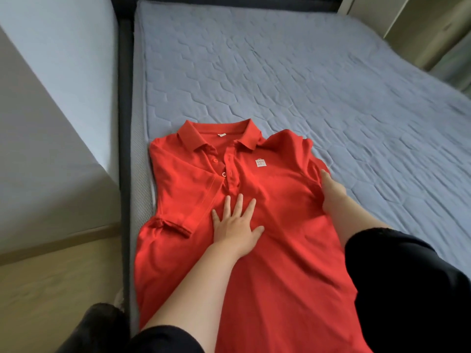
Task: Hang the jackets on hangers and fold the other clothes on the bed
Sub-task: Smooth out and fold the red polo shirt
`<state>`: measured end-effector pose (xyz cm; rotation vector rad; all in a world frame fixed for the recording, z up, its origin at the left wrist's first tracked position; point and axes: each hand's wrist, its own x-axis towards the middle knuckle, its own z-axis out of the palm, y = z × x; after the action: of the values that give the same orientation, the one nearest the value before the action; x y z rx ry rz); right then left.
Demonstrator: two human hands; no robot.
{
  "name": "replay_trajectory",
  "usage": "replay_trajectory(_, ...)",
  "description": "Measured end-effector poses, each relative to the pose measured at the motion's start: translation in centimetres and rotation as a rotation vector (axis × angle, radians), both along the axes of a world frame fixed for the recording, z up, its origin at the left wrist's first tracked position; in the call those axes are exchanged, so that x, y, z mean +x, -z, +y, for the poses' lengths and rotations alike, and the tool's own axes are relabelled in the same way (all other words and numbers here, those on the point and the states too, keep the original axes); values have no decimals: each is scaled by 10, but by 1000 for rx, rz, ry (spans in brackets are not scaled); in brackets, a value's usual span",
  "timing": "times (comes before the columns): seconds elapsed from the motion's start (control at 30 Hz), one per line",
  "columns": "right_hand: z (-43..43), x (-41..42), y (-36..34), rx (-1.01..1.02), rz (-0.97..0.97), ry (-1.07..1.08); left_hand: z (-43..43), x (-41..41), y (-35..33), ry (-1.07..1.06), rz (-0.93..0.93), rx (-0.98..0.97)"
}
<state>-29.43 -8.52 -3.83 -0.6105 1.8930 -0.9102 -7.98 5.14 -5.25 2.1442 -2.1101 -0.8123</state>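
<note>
A red polo shirt (275, 197) lies front up on the bed (305, 80), collar pointing away from me, near the bed's left edge. Its left sleeve is folded in over the chest. My left hand (235, 222) presses flat on the shirt's middle with fingers spread. My right hand (331, 189) is at the shirt's right side by the armpit, fingers tucked into the bunched fabric of the right sleeve; how they grip is hidden.
The grey-blue quilted mattress stretches far and right of the shirt. A dark bed frame (125, 154) runs along the left, with a pale wall (51, 98) and wooden floor (51, 289) beyond it. Pale furniture (433, 29) stands at the far right.
</note>
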Motion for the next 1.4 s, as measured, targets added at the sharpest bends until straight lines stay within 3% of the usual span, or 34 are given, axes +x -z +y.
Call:
replay_trajectory(0.17, -6, -3, 5, 3, -42, 76, 0, 3, -1, -25, 72, 3)
replay_trajectory(0.33, -8, -7, -3, -46, -135, 114, -17, 13, -16, -215, 466, 55)
replay_trajectory(0.5, -18, -15, -5, -119, -217, 207, -19, 22, -23, -221, 590, 98)
replay_trajectory(0.57, -8, 0, -31, -222, -13, 127, -19, 26, -27, -275, 699, 114)
replay_trajectory(0.63, 6, 15, -43, -369, 366, -33, -18, 31, -31, -373, 824, 122)
replay_trajectory(0.7, 30, 26, -48, -571, 621, -224, -17, 34, -32, -460, 888, 121)
replay_trajectory(0.8, 56, 27, -23, -868, 944, -719, -14, 34, -32, -522, 943, 126)
replay_trajectory(0.87, 69, 23, -4, -914, 1136, -1048, -12, 33, -31, -538, 987, 112)
replay_trajectory(0.93, 81, 21, 6, -793, 1233, -1212, -12, 34, -31, -548, 1012, 92)
replay_trajectory(1.0, 87, 22, 6, -660, 1179, -1205, -11, 35, -32, -579, 1022, 81)
replay_trajectory(1.1, 88, 27, 4, -654, 1141, -1180, -11, 37, -31, -613, 1070, 95)
replay_trajectory(1.17, 86, 33, 7, -566, 1154, -1244, -11, 36, -33, -588, 1028, 73)
replay_trajectory(1.23, 86, 43, 6, -449, 1125, -1213, -11, 34, -35, -592, 888, -106)
replay_trajectory(1.33, 77, 65, -3, -641, 1095, -939, -9, 37, -39, -646, 569, -519)
replay_trajectory(1.4, 68, 82, -8, -665, 1121, -979, -13, 46, -33, -552, 350, -655)
